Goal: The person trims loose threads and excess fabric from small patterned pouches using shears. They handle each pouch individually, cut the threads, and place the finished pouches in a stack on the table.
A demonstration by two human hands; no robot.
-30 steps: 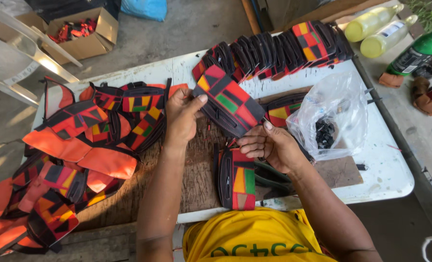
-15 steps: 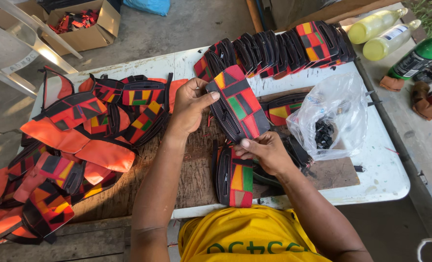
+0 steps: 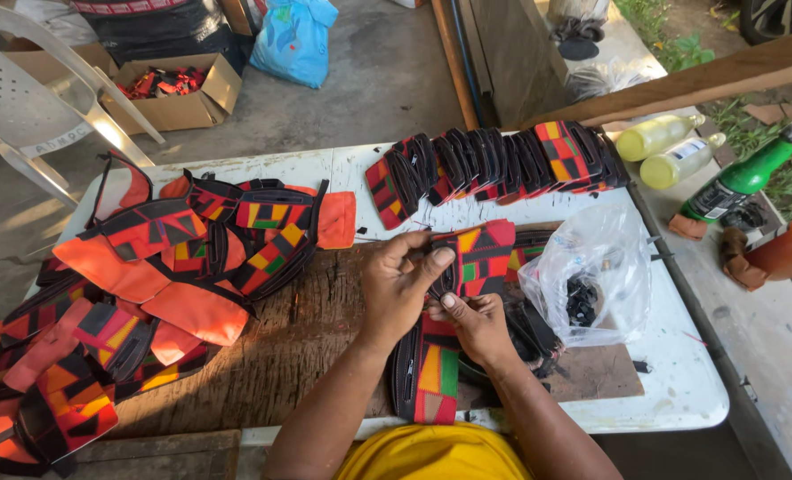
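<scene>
Near pouch: a patchwork pouch (image 3: 429, 378) lies at the near bench edge, just under the right wrist, black zip side to the left.
Board: a dark wood board (image 3: 298, 342) covers the middle of the white bench (image 3: 680, 391); both hands work over it.
Right hand: the right hand (image 3: 478, 324) is palm down, fingers pinched on the lower edge of the held pouch.
Left hand: the left hand (image 3: 398, 283) is curled, thumb on top, fingers clenched on the left end of the held pouch.
Held pouch: a red, green and yellow pouch (image 3: 478, 258) is lifted just above the board between the two hands, near the bench middle.
Bag: a clear plastic bag (image 3: 591, 276) with small black parts sits just right of the hands, mouth crumpled.
Pile: orange and patchwork bags (image 3: 173, 267) crowd the left half and spill over the left edge.
Row: finished pouches (image 3: 502, 164) stand on edge in a row along the far side.
Bottles: two yellow bottles (image 3: 667, 147) with pale labels and a green bottle (image 3: 738, 182) lie off the right edge.
Box: an open cardboard box (image 3: 169, 89) of red scraps sits on the floor beyond, beside a white chair (image 3: 31, 98).
Open room: bare bench shows at the near right corner and between the row and the hands.
</scene>
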